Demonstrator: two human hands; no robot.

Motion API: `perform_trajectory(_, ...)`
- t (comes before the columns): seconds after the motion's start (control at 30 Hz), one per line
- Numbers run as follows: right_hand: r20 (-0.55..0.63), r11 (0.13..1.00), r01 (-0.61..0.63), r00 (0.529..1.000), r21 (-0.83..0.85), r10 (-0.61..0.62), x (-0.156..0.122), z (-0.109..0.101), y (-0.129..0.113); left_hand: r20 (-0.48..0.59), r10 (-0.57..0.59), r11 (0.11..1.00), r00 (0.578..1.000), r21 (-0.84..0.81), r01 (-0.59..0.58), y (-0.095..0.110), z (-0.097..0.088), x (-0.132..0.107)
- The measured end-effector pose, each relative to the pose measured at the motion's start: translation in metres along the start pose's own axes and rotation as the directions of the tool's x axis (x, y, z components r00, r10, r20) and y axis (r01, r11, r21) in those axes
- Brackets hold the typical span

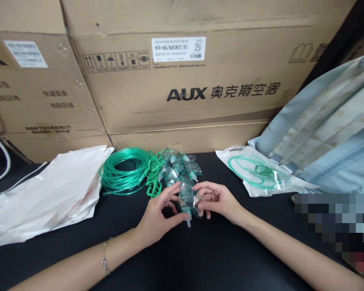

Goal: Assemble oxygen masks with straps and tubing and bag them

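Between my two hands is a clear green oxygen mask (187,196), its pale connector pointing down toward me. My left hand (160,212) grips the mask's left edge, with the thumb by the connector. On the other side, my right hand (215,200) pinches the right rim between thumb and fingers. Just behind lie several more clear masks (177,165) in a pile. Green elastic straps (154,173) are heaped to the left of that pile, beside a coil of green tubing (125,169).
White paper pouches (54,190) are stacked at the left. A clear-fronted package (261,171) with green tubing and a mask lies at the right, near a light blue bag (327,129). Large cardboard boxes (182,117) stand along the back of the black table (176,258).
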State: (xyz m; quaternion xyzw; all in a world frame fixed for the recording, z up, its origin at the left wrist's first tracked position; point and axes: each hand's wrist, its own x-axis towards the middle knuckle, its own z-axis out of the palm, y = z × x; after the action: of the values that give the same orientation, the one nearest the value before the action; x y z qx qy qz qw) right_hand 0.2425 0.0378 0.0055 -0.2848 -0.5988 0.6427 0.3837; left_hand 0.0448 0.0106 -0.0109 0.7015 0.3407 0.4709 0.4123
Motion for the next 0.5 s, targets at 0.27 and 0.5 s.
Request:
perform_trajectory(0.27,-0.254,0.791,0.04,0.936,-0.611,-0.243,0.035,-0.059,-0.02,-0.115,-0.11,0.992,0.987,-0.071,0.102,-0.001,0.001,0.006)
perform_trajectory(0.5,-0.173,0.643,-0.022,0.97,-0.766,-0.173,0.109,-0.117,0.005,-0.144,-0.104,0.994,0.984,-0.035,0.1,0.0,0.001,0.007)
